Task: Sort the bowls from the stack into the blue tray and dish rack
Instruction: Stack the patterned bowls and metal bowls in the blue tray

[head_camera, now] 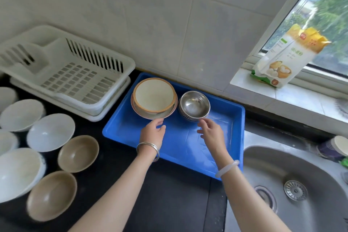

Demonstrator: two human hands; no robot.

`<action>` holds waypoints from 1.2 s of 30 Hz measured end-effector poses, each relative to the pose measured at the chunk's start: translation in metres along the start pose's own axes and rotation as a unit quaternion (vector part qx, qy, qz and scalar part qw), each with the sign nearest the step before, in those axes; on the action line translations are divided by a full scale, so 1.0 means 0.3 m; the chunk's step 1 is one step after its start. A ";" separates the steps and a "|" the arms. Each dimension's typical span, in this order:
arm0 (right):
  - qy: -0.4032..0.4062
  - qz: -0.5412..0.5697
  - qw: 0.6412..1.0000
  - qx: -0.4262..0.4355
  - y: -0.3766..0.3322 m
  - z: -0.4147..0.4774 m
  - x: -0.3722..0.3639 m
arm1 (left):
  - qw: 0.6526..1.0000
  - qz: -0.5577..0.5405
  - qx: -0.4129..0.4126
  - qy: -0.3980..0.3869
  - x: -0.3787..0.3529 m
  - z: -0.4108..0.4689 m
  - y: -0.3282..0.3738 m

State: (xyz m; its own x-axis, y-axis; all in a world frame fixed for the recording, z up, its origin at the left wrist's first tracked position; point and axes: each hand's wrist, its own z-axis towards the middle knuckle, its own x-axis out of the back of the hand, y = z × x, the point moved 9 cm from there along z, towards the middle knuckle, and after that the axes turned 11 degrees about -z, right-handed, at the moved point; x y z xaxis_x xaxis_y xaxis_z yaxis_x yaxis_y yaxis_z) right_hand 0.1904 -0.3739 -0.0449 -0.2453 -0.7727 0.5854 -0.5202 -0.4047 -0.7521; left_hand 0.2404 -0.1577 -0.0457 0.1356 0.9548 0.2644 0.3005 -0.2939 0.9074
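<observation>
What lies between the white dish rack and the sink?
The blue tray, with cream bowls and steel bowls in it; the head view shows this.

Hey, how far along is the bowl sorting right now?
Looks done: a cream bowl stack and a steel bowl stack sit in the blue tray. In hand: nothing; the left hand and right hand reach open toward those stacks. Left: the dish rack shows no bowls yet, and white bowls and tan bowls lie spread on the counter.
</observation>
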 end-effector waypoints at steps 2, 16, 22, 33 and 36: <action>-0.044 -0.002 0.999 0.016 -0.040 -0.089 -0.089 | 1.000 0.016 -0.009 0.024 0.115 -0.073 -0.040; -0.287 -0.143 0.944 0.074 -0.198 -0.435 -0.863 | 0.944 0.096 0.036 0.314 0.804 -0.481 -0.451; -0.288 -0.120 0.950 0.013 -0.265 -0.390 -1.010 | 0.928 0.056 0.087 0.359 0.889 -0.535 -0.595; -0.248 -0.067 0.966 0.029 -0.325 -0.436 -0.898 | 0.907 -0.166 0.180 0.343 0.889 -0.531 -0.745; -0.287 -0.108 0.950 0.057 -0.331 -0.517 -0.910 | 0.901 -0.213 0.171 0.338 0.889 -0.524 -0.762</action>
State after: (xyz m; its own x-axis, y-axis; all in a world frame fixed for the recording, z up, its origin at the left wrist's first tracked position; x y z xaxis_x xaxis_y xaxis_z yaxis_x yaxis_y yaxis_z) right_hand 0.1823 -0.0469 -0.0831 0.3598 -0.7918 0.4934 -0.4084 -0.6092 -0.6798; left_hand 0.0595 0.1709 -0.1314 -0.6315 0.7587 0.1601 0.4782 0.2185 0.8506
